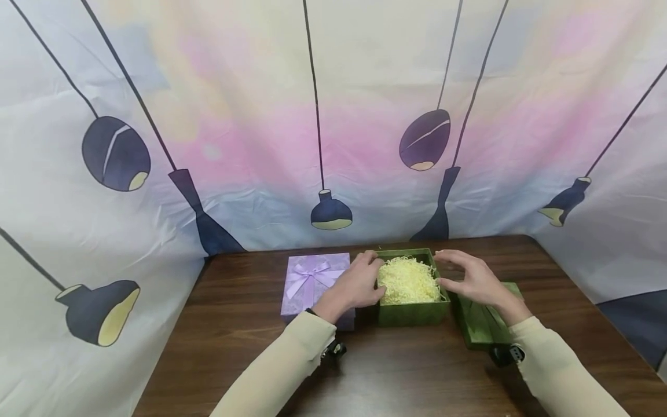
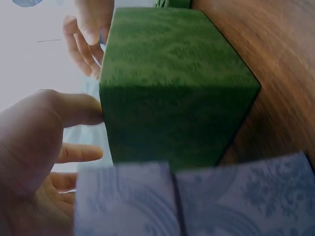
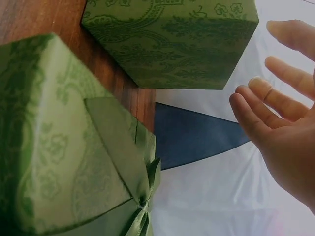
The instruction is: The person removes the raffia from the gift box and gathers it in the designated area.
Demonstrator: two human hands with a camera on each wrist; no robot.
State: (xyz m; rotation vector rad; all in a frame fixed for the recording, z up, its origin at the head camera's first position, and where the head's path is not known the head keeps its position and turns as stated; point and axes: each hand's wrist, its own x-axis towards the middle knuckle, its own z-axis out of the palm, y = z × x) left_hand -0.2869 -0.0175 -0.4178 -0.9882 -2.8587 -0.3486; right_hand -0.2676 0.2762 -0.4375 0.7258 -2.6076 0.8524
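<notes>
An uncovered green box (image 1: 414, 314) stands on the table, filled with pale yellow shredded paper (image 1: 409, 281). At its left rim is my left hand (image 1: 359, 282), fingers slightly bent; in the left wrist view the thumb (image 2: 81, 110) meets the box's top edge. My right hand (image 1: 474, 278) hovers beside the right rim with fingers spread, and the right wrist view shows a gap between it and the box wall (image 3: 182, 49). Under the right forearm lies the green lid (image 1: 482, 327), with a ribbon bow (image 3: 142, 204) on it. Neither hand grips anything.
A closed purple gift box (image 1: 312, 278) with a lilac bow sits left of the green box, partly behind the left wrist. The brown wooden table (image 1: 234, 336) backs onto a fabric curtain (image 1: 250, 145) printed with hanging lamps.
</notes>
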